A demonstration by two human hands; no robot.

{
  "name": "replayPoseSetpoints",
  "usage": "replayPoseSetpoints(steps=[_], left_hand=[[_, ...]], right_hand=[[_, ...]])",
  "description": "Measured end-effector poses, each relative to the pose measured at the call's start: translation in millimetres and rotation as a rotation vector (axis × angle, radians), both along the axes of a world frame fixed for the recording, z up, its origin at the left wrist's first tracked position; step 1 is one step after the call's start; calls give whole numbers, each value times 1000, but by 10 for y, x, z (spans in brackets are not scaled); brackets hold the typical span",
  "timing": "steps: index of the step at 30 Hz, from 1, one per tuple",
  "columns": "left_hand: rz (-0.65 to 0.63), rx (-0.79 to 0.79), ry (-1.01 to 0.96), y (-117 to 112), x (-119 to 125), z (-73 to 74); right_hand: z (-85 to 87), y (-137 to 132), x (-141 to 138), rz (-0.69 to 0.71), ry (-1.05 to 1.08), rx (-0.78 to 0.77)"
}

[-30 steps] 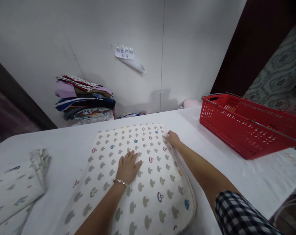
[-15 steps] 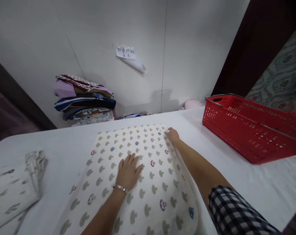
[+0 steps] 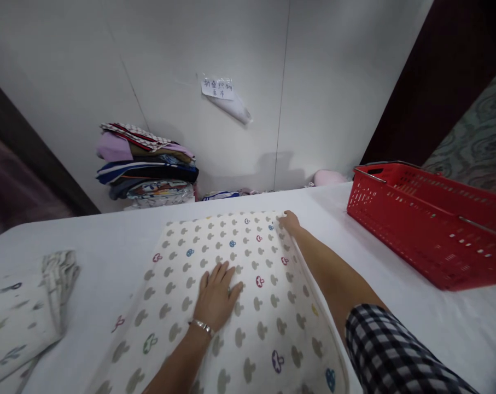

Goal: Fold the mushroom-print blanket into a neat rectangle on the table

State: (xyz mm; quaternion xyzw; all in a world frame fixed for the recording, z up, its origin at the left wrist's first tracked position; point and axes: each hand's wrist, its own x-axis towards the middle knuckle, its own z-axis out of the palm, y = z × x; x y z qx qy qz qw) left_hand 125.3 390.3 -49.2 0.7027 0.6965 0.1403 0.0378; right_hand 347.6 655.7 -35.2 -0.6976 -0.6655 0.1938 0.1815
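A white cloth (image 3: 248,323) printed with grey and a few coloured mushrooms lies folded in front of me, its right edge rounded and layered. My left hand (image 3: 217,293), with a silver bracelet at the wrist, rests flat on its middle, fingers spread. At the far right corner, my right hand (image 3: 289,221) pinches the cloth's edge; its fingertips are partly hidden. A checked sleeve (image 3: 399,350) covers the right forearm near the elbow.
Another white patterned cloth (image 3: 26,317) lies bunched at the left on the white table (image 3: 108,235). On the right stands a red plastic basket (image 3: 420,230) with metal handles. Several folded fabrics (image 3: 149,164) are stacked against the wall, below a handwritten paper note (image 3: 218,88).
The right edge of the cloth has shifted slightly outward, with my right hand still at the far corner. My left hand stays flat on the cloth. The view has turned slightly left.
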Motion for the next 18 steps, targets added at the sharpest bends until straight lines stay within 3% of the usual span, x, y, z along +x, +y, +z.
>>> replayPoseSetpoints(steps=[7,18], left_hand=[[-17,10,-20,-19,-17,-41],[-11,25,-25,-26,-9,-58]], right_hand=[[-54,16,-62,-25,-13,22],[49,-160,-217,64,-214,164]])
